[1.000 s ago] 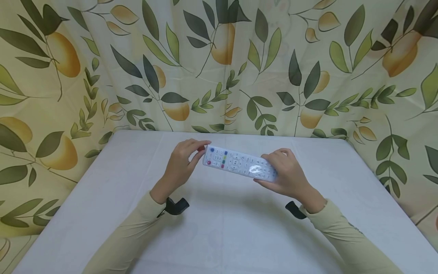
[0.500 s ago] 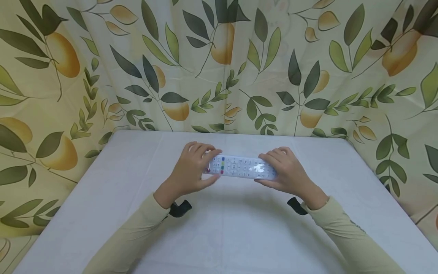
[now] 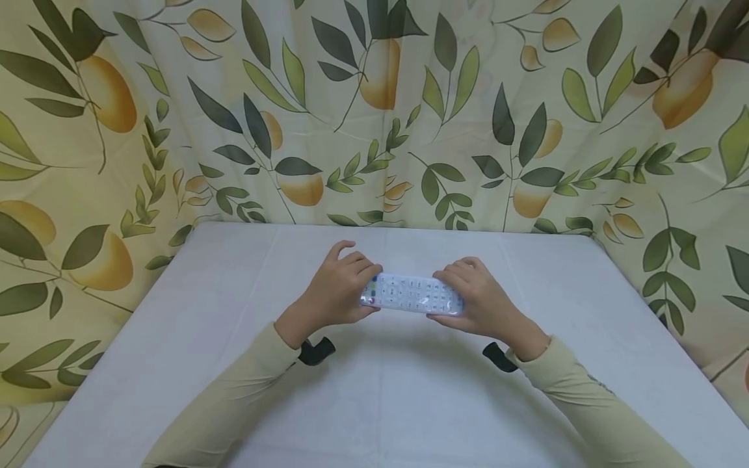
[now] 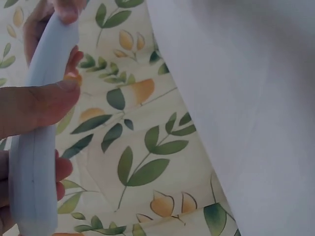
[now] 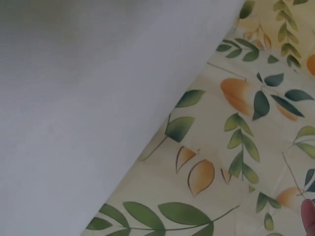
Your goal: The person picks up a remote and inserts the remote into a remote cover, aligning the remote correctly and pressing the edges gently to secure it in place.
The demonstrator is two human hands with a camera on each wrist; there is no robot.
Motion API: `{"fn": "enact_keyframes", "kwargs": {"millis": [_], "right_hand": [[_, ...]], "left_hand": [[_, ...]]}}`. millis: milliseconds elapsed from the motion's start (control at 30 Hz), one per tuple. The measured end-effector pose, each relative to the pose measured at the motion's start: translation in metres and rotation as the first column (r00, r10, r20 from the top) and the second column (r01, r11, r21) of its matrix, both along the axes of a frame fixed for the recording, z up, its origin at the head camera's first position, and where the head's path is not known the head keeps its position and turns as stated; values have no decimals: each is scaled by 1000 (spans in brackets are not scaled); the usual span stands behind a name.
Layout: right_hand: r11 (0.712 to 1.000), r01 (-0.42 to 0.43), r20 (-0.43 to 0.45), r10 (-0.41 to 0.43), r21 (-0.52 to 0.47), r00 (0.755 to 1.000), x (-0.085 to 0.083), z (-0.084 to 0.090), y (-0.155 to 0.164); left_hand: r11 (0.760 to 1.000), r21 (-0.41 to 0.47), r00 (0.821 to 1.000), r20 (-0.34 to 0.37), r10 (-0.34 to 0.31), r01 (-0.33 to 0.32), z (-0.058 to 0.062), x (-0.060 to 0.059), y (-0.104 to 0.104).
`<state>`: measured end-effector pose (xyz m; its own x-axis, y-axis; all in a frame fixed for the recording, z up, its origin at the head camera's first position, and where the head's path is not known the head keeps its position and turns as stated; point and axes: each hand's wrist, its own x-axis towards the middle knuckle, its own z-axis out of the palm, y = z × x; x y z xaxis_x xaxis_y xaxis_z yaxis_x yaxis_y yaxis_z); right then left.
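Item 1, left hand (image 3: 339,289): I am seeing it gripping the left end of a white remote control (image 3: 412,294), fingers curling over the top edge and thumb closing on the near edge. On the left wrist view, the thumb (image 4: 42,103) is pressing flat against the remote's pale side (image 4: 37,147), with other fingertips showing past its far edge.

Item 2, right hand (image 3: 476,299): I am seeing it holding the right end of the same remote, fingers curling over the top and thumb tucking under the near edge. The right wrist view is showing only a fingertip at its lower right corner, so the grip is readable from the head view alone.

Item 3, remote control: it is lying crosswise between the two hands, button face turned up toward the head camera, coloured buttons sitting at the left end. It is being held just above the middle of the table (image 3: 409,403); whether it is touching the surface I cannot tell.

Item 4, table: a white cloth is covering it.

Item 5, backdrop: a curtain (image 3: 374,110) printed with leaves and yellow fruit is hanging behind and to both sides.

Item 6, sleeves: pale green sleeves (image 3: 234,396) are covering both forearms, with a dark wrist mount (image 3: 316,351) sitting at each cuff.

Containers: I am seeing nothing of that kind to list.
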<state>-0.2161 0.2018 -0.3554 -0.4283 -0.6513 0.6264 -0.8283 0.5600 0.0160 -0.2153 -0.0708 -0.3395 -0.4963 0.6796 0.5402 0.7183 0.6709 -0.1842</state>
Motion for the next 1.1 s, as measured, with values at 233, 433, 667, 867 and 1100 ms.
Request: {"fn": "enact_keyframes", "kwargs": {"millis": [233, 433, 667, 867, 1100], "right_hand": [[993, 115, 68, -117, 38, 991, -21, -1, -6], [966, 244, 115, -254, 89, 961, -64, 6, -7], [848, 368, 107, -436, 382, 894, -126, -11, -6], [771, 410, 194, -553, 487, 810, -154, -38, -15], [707, 468, 245, -656, 531, 713, -165, -58, -24]], "left_hand": [[998, 29, 996, 70, 60, -62, -2, -23, -11], [989, 47, 988, 81, 134, -138, -5, -70, -26], [951, -153, 957, 73, 281, -268, -24, -133, -13], [899, -234, 850, 306, 429, -370, -55, -168, -3], [861, -268, 757, 412, 508, -432, -84, -181, 1]]}}
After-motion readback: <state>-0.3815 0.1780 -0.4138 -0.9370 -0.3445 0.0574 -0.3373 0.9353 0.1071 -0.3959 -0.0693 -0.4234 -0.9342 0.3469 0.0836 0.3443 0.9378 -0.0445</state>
